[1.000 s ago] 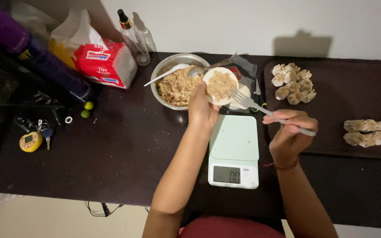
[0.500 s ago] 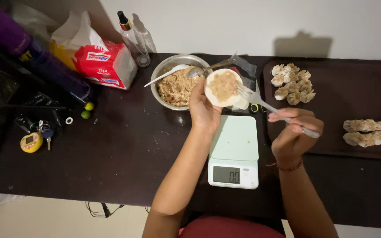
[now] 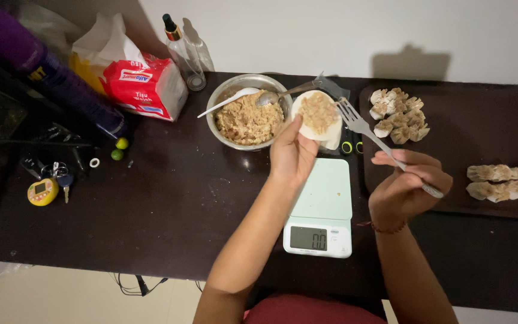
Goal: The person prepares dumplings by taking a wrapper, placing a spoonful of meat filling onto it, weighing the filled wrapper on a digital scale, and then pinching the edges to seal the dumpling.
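Observation:
My left hand (image 3: 292, 153) holds up a round white dumpling wrapper (image 3: 317, 115) topped with minced filling, to the right of a metal bowl (image 3: 247, 111) of the same filling. My right hand (image 3: 406, 186) grips a metal fork (image 3: 372, 137) by its handle, tines pointing up and left, a little apart from the wrapper. Two spoons rest in the bowl. A pale green kitchen scale (image 3: 320, 207) lies on the dark table under my hands.
A dark tray (image 3: 481, 129) at the right carries several folded dumplings (image 3: 398, 114) and more at its right edge (image 3: 505, 180). At the back left stand a tissue pack (image 3: 142, 84) and a spray bottle (image 3: 184, 51). Keys (image 3: 46, 183) and two small limes (image 3: 118, 149) lie at the left.
My left hand has carried the filled wrapper to the right, away from the bowl. My right hand has drawn the fork off the filling and moved right.

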